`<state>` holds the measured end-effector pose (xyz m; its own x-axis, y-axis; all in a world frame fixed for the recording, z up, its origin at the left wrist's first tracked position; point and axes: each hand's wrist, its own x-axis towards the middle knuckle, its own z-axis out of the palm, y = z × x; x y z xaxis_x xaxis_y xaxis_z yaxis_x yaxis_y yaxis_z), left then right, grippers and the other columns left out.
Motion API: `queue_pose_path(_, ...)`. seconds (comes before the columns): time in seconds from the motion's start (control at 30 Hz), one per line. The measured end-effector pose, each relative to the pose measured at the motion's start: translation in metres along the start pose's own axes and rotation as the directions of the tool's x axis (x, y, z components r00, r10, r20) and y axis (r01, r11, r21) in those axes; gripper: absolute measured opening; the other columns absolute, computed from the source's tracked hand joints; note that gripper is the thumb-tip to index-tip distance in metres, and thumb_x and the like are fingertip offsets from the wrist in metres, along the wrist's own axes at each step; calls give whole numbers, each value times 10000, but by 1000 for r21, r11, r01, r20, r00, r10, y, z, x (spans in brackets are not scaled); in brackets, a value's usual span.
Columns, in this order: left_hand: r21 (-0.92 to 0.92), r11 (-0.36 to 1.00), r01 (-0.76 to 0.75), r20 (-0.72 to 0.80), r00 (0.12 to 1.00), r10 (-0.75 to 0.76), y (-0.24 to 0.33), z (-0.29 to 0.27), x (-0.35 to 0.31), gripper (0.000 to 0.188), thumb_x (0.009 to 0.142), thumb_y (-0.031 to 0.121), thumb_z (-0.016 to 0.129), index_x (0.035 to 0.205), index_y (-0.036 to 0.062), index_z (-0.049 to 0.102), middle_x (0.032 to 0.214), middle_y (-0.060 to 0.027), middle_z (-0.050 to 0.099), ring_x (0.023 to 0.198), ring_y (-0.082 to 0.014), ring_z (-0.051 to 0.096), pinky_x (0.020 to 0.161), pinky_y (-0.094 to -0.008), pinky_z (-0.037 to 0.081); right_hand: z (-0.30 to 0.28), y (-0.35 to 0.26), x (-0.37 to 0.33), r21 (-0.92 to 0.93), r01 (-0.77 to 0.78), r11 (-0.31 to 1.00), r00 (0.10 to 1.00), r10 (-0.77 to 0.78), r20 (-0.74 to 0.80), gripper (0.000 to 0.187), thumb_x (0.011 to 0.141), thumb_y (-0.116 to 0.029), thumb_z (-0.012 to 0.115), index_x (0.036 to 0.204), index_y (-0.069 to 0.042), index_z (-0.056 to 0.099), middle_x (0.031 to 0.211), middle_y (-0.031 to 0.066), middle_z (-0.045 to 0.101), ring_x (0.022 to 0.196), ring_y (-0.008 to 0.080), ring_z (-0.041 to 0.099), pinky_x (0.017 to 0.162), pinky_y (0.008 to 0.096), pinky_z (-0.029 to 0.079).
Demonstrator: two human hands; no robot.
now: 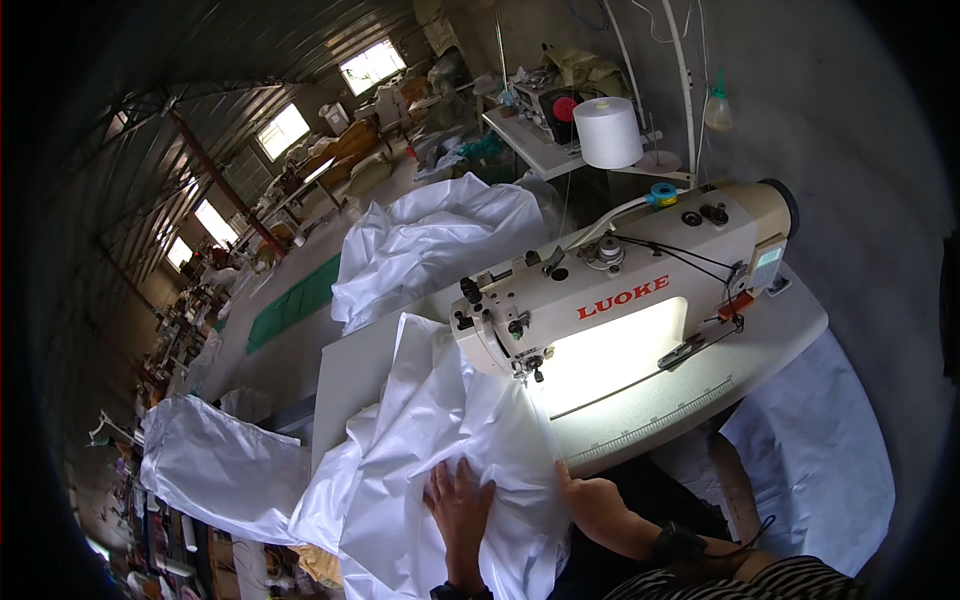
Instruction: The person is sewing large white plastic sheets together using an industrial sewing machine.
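A large sheet of white, slightly shiny fabric (430, 420) lies in folds over the table, its right part reaching under the needle area of a sewing machine (640, 270). My left hand (460, 505) rests on the fabric with its fingers spread flat. At the fabric's right edge, by the front of the machine bed (620, 425), my right hand (600, 510) is closed, with thumb and index finger at the cloth's edge. The machine's lamp lights the bed brightly. Where the needle meets the cloth is too small to make out.
A cone of white thread (608, 132) stands behind the machine. A small metal tool (682, 352) lies on the bed. More white fabric is heaped beyond the table (350, 375), hangs at the left (220, 465) and lies at the right (820, 450). A green strip (295, 302) shows farther back.
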<state>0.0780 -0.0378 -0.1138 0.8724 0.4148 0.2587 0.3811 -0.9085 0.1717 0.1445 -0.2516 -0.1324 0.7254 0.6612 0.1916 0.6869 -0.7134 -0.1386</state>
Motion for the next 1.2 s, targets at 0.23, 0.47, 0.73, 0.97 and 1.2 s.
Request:
queue_pose_path(0.23,-35,998,44,82,996,-41,-37,20,58,716,867,542,604,1426,121,454,1493,-238,353,1409,-383,298,1098,-651,198,13,-14,62,-139,14,990,999,-9,40,554,849,-123,543,1385,4,484,550,-45,583,440,111,572,384,273,419)
queue_pose_path(0.47,-154,988,12,3,1000,-11,-39,34,123,696,838,465,674,1403,106,483,1475,-214,372,1404,-387,294,1124,-639,181,16,6,105,-123,-27,992,998,34,58,516,871,-111,525,1378,-20,494,631,-26,638,536,139,640,440,286,456)
queue_pose_path(0.73,-72,951,-302,-292,918,269,90,15,6,213,738,271,756,880,132,678,904,-31,628,828,-249,594,739,-404,416,10,33,102,257,-28,966,999,37,-32,254,873,-96,544,1105,0,582,689,127,668,639,307,681,563,400,534)
queue_pose_path(0.97,-227,913,-339,-256,925,279,86,33,-2,116,801,129,678,917,125,684,886,-41,654,819,-240,629,768,-406,421,4,29,79,214,45,976,999,-50,15,262,866,-105,544,1102,-3,599,703,130,675,652,311,685,598,413,543)
queue_pose_path(1.2,-8,990,-140,-119,983,138,37,20,30,472,845,362,674,1255,138,611,1402,-114,505,1323,-347,434,1087,-554,300,-6,19,80,-80,53,995,992,-44,117,465,866,-107,557,1318,1,538,703,30,694,581,171,681,461,289,494)
